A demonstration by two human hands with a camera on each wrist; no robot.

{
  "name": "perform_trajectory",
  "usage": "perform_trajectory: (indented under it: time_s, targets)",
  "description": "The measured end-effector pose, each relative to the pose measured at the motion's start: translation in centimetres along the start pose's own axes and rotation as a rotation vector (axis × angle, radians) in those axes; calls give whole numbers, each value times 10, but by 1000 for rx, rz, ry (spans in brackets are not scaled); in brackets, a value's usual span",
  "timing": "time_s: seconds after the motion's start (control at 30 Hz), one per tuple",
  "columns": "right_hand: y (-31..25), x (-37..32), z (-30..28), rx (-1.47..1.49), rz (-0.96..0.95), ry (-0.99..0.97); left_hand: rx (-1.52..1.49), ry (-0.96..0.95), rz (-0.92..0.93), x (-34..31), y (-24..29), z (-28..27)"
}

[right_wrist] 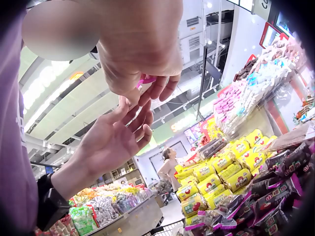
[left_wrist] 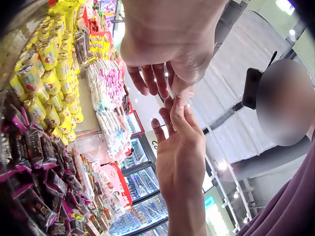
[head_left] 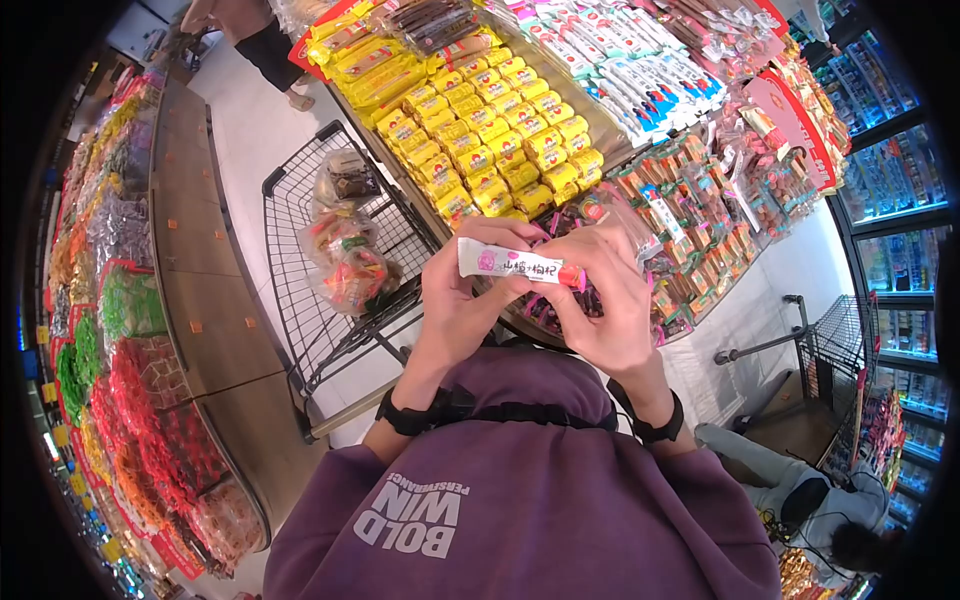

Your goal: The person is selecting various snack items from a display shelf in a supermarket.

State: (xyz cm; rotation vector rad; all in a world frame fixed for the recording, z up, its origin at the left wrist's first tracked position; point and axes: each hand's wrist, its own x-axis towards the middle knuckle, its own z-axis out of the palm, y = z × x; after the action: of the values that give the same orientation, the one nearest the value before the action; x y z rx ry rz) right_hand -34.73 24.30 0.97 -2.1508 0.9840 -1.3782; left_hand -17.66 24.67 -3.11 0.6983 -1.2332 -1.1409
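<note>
I hold the packet (head_left: 520, 266) pinched at both ends, left hand (head_left: 455, 305) and right hand (head_left: 612, 315), over the display's (head_left: 598, 115) near edge. It's a fingertip grip only. If one end slips, I reckon the packet drops among the dark wrappers (head_left: 573, 218) or into the cart (head_left: 300, 260).

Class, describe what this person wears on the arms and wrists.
Purple sweatshirt sleeves end short of a black left wrist strap and a black right wrist strap. The left hand and right hand are ungloved. White BOLD WIN lettering marks the sweatshirt.
</note>
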Motion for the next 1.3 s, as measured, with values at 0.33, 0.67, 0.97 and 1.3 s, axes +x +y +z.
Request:
perform_trajectory:
  time_s: [0.33,0.67,0.97,1.3]
  targets:
    - [2,-9,3,-25,29,62,-90,22,-3,-5,-7,12]
    - [8,-8,-12,-17,103,-13,16,75,22,-4,-3,-2]
    - [9,-12,-7,-27,86,26,-30,68,-51,-6,3,2]
    - [16,-18,-12,211,243,5,47,-31,-5,-3,6,-12]
